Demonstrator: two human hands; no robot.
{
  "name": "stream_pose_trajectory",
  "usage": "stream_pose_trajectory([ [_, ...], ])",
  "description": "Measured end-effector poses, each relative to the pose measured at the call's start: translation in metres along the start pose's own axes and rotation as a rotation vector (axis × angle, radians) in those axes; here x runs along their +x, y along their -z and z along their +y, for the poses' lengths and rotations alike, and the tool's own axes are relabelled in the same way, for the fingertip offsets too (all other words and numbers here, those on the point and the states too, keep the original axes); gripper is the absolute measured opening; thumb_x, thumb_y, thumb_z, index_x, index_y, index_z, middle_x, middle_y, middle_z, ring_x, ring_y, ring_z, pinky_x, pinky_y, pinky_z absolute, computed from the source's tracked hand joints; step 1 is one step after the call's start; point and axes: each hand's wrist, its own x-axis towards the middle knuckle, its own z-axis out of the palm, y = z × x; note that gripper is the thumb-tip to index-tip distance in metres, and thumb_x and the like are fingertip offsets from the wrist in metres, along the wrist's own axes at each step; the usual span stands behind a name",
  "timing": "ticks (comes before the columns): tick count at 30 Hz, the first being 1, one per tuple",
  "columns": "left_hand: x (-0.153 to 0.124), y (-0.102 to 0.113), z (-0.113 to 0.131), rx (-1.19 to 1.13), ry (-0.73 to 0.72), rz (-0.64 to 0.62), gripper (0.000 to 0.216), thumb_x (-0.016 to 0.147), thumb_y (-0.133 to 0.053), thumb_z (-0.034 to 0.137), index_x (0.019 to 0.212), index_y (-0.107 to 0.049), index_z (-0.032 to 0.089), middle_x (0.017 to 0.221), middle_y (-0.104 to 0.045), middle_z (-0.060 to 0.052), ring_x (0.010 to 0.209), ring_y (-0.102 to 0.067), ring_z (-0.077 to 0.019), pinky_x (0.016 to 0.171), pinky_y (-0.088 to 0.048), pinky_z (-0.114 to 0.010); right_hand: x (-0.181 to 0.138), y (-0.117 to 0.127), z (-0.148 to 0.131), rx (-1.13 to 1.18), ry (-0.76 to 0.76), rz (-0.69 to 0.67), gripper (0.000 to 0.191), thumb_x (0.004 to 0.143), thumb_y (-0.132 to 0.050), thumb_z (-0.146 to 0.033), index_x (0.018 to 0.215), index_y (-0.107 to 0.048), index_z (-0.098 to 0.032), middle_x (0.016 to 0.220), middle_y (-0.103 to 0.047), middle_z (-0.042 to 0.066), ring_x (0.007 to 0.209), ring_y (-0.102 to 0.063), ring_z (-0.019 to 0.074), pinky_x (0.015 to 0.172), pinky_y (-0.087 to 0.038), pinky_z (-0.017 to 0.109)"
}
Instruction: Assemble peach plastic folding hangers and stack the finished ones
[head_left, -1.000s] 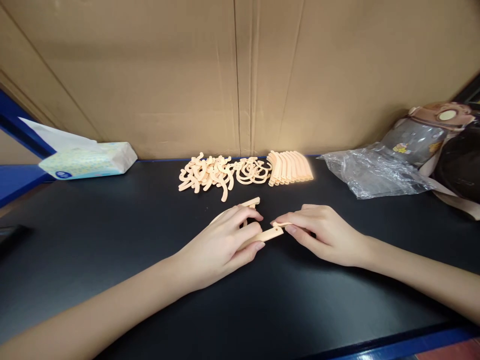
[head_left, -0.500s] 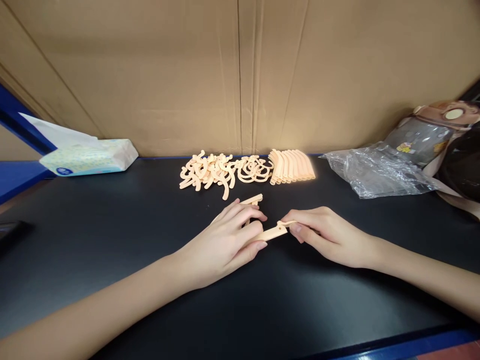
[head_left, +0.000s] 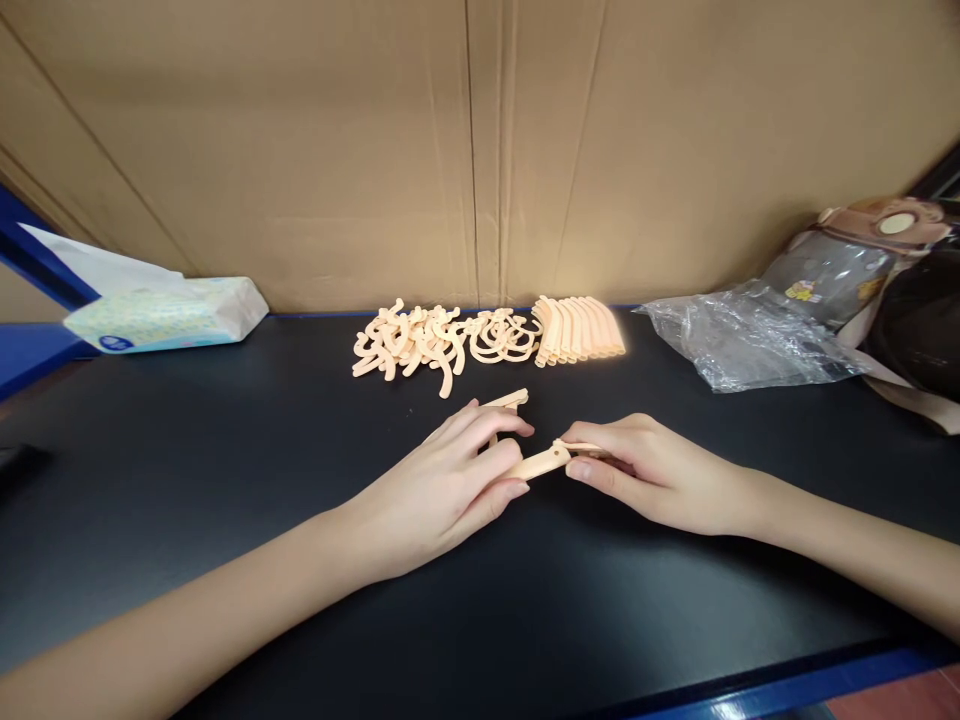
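Much of a frame (head_left: 541, 464) hides under the left hand (head_left: 448, 482) gripping it; the right hand (head_left: 660, 472) pinches a strip (head_left: 582, 448).

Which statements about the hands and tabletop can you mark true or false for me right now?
1. The left hand holds a pale bar. True.
2. The right hand holds nothing. False: it pinches a thin pale piece.
3. The tissue pack lies left of the loose curved pieces. True.
4. The clear plastic bag lies on the tissue pack. False: it lies far to its right.
5. The tabletop is black. True.
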Motion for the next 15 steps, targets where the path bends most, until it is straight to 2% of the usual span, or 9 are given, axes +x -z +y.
stream_pose_trajectory([
  [8,0.001,0.000,-0.001,0.049,-0.031,-0.038,0.016,0.099,-0.039,0.024,0.095,-0.053,0.018,0.131,-0.050,-0.010,0.139,-0.029,-0.0242,0.114,-0.031,-0.042,-0.003,-0.005,0.005,-0.218,0.066,0.000,0.029,0.102,-0.032,-0.034,0.089,-0.052,-0.018,0.065,-0.049,-0.003,0.051,-0.043,0.0095,0.050,-0.031,0.023],
  [15,0.004,0.000,0.000,0.074,-0.028,-0.082,0.020,0.099,-0.039,0.024,0.089,-0.055,0.017,0.129,-0.053,-0.011,0.136,-0.035,-0.0241,0.116,-0.028,-0.046,-0.003,-0.011,0.015,-0.499,0.183,0.060,0.036,0.103,-0.023,-0.034,0.085,-0.050,-0.018,0.068,-0.055,-0.001,0.050,-0.046,0.0100,0.047,-0.028,0.024],
])
